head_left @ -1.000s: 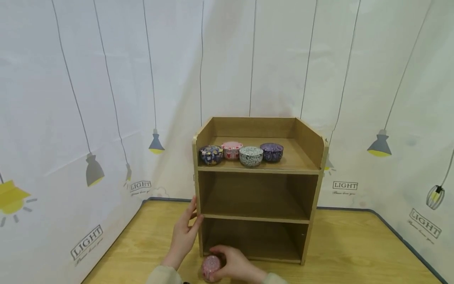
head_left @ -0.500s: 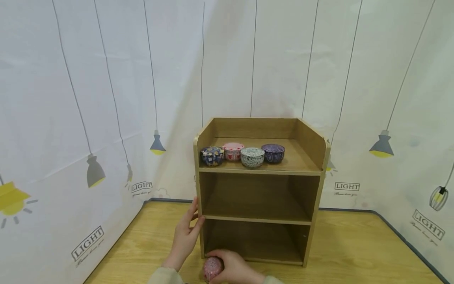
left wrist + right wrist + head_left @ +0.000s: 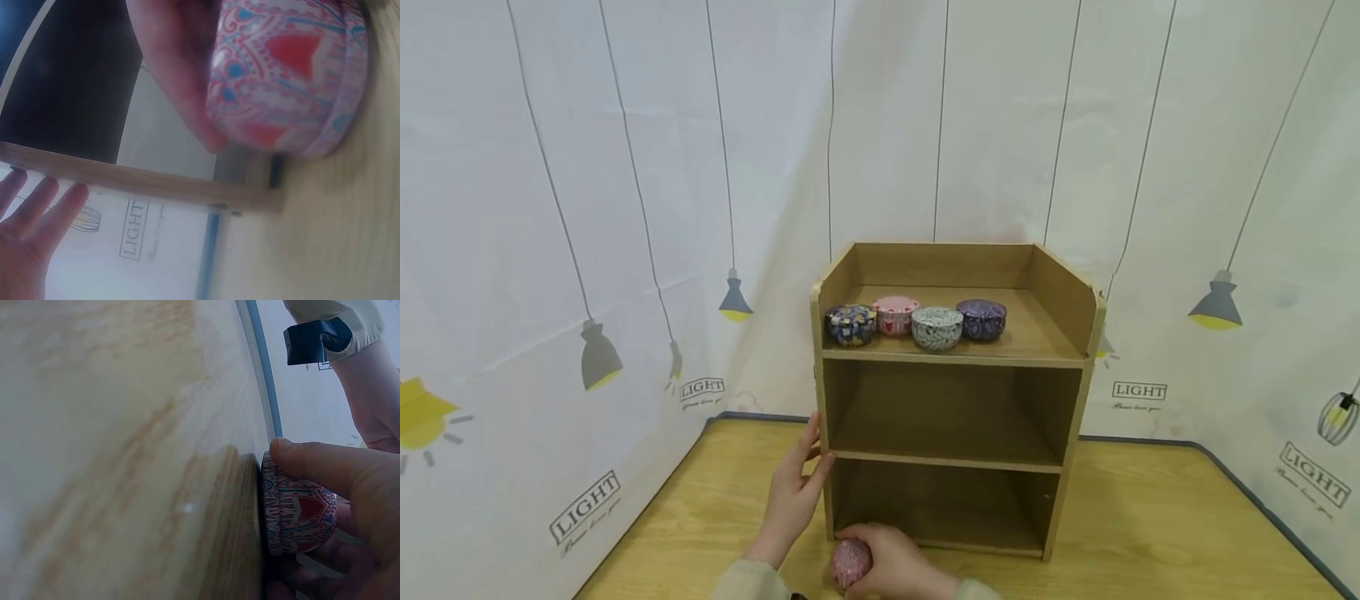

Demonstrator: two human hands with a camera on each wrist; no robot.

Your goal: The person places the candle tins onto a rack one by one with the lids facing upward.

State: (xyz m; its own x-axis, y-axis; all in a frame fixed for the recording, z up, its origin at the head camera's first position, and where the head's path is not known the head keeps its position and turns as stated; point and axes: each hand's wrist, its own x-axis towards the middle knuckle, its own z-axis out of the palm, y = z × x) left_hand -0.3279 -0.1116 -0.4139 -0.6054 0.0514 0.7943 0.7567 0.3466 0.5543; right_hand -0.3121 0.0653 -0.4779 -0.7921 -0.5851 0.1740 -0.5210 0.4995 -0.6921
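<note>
the right hand (image 3: 898,567) curls round a small pink patterned tin (image 3: 848,564), thumb over its lid rim, on the wooden table (image 3: 1150,533) just in front of the shelf unit (image 3: 951,400). it looks light, rigid and smooth, likely slippery, so a grasp across the sides seems best. the left hand (image 3: 793,496) rests flat-fingered against the shelf's left wall. four more tins (image 3: 916,322) line the top shelf.

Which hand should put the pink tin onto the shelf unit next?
Right, probably. The right hand already grips the pink tin in front of the shelf unit, while the left hand rests flat against its left side panel, apparently steadying it.
</note>
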